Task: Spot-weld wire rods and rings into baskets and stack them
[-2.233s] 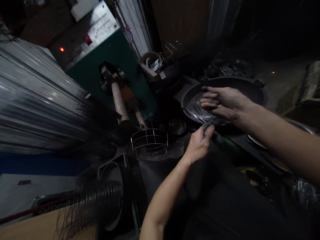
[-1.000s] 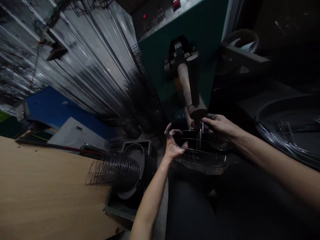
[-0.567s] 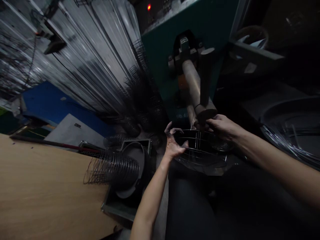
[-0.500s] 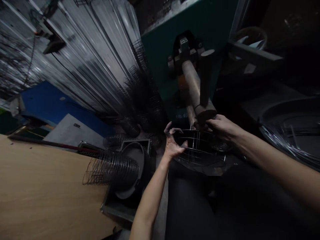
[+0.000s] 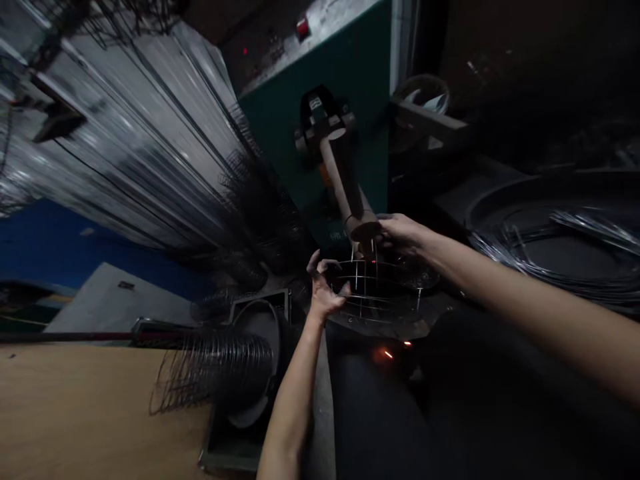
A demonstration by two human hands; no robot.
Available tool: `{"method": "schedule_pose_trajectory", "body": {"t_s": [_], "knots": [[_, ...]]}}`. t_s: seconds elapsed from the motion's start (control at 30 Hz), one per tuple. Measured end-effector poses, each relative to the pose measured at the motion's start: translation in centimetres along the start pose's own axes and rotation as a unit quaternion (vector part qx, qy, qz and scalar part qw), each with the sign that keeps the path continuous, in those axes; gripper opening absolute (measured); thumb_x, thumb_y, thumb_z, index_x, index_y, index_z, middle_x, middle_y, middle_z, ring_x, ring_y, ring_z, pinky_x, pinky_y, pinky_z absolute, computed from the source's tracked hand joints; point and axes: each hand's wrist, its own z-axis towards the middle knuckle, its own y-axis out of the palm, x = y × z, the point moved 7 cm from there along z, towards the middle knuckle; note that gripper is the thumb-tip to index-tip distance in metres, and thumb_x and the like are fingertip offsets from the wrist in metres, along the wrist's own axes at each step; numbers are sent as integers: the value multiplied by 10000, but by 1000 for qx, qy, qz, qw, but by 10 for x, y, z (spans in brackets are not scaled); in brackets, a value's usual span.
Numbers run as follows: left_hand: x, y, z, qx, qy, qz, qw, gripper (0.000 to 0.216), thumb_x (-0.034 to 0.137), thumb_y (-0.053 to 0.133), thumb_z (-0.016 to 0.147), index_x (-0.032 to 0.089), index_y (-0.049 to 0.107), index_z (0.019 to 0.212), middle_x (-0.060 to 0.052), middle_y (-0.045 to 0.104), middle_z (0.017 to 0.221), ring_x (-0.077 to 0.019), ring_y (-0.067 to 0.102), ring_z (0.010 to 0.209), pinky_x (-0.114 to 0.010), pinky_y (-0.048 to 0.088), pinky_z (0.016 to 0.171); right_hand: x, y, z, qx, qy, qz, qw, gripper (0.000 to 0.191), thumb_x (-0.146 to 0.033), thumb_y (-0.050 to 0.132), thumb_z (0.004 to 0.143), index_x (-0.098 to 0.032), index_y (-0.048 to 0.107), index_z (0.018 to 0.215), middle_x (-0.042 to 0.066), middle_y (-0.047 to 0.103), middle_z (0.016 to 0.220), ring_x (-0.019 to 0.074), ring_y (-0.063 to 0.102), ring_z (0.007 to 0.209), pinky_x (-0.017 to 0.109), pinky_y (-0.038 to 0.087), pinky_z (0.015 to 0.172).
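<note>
A round wire frame (image 5: 365, 295) with thin curved rings and short cross wires sits low under the welding machine's arm. My left hand (image 5: 325, 290) cups its left side, thumb and curled fingers spaced apart around the ring wires. My right hand (image 5: 403, 233) is closed beside the end of the thick metal arm (image 5: 341, 177), its fingertips partly hidden behind the arm's tip; what they pinch is too dark to make out. Orange sparks (image 5: 389, 354) glow below the frame.
The green machine body (image 5: 270, 120) stands ahead. At left, a coil of bent wire rings (image 5: 215, 367) lies over a metal bin (image 5: 213, 457) beside a wooden board (image 5: 75, 407). Coiled wire (image 5: 545, 263) rests in a round tub at right. Long wire rods (image 5: 150, 127) are behind.
The view has turned, so the machine sits farther left. Orange sparks have appeared beneath the wire frame, and a red light shows on the machine. Both hands keep nearly the same pose.
</note>
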Motion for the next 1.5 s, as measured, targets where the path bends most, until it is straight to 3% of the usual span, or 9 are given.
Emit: {"method": "schedule_pose_trajectory", "body": {"t_s": [0.2,0.3,0.37,0.5,0.63,0.77,0.9,1.07,1.5], "knots": [[53,38,-60,-122,137,94,978,827,368,753,613,287,367,1341,-96,551,1065,-276,549,937,-455,420,837,-18,-49,-19,58,-28,-174,983,205,-325,658,828,-160,582,734,11,527,554,95,441,433,201,313,382],[104,68,-106,-304,222,89,922,780,443,795,577,379,486,1289,-118,562,1217,-334,548,1016,-454,425,828,-13,-80,-70,49,-105,-406,906,346,-448,772,679,-174,673,866,63,643,718,197,593,629,283,459,540],[132,59,-110,-280,246,61,926,772,462,762,647,419,434,1343,-105,527,1314,-346,521,1128,-473,425,891,-5,-94,-113,9,-130,-519,845,394,-448,767,650,-204,690,949,57,640,679,233,598,606,340,475,572],[128,0,-69,-16,32,32,999,902,473,741,709,327,269,1464,-127,449,1382,-331,444,1266,-497,405,1004,-12,-105,-180,-67,-236,-522,817,341,-371,660,719,-292,674,1051,64,669,770,241,621,658,382,485,635],[126,11,-70,-77,-222,-172,957,549,463,624,835,259,483,1325,-43,645,906,-169,624,806,-310,518,738,-11,-100,-166,-60,-252,-481,838,208,-249,643,749,-274,704,946,58,686,915,234,637,793,389,496,778],[148,70,-94,-97,-391,-344,848,431,464,574,876,196,577,1214,55,489,560,-39,386,426,-176,335,451,29,-74,-102,-86,-195,-465,859,187,-203,563,849,-216,724,942,49,702,988,224,650,930,347,482,882],[142,124,-88,-94,-424,-435,789,568,541,627,803,161,572,1221,77,468,542,-8,265,344,-176,233,378,52,-36,-66,-100,-253,-539,797,310,-129,487,879,-200,709,1083,71,670,1063,189,637,954,279,474,842],[110,121,-75,-42,-450,-453,768,697,569,742,668,162,565,1206,68,500,588,-28,415,429,-160,323,445,49,-23,-58,-61,-269,-668,691,347,-308,464,946,-232,647,1231,87,648,1086,199,633,863,265,441,678],[104,108,-81,-170,-395,-351,831,386,488,757,684,146,640,820,9,593,708,-90,542,659,-210,426,636,56,-50,-141,17,-341,-590,732,392,-354,408,948,-174,658,1192,91,669,1098,278,543,1132,480,333,1055]]}}
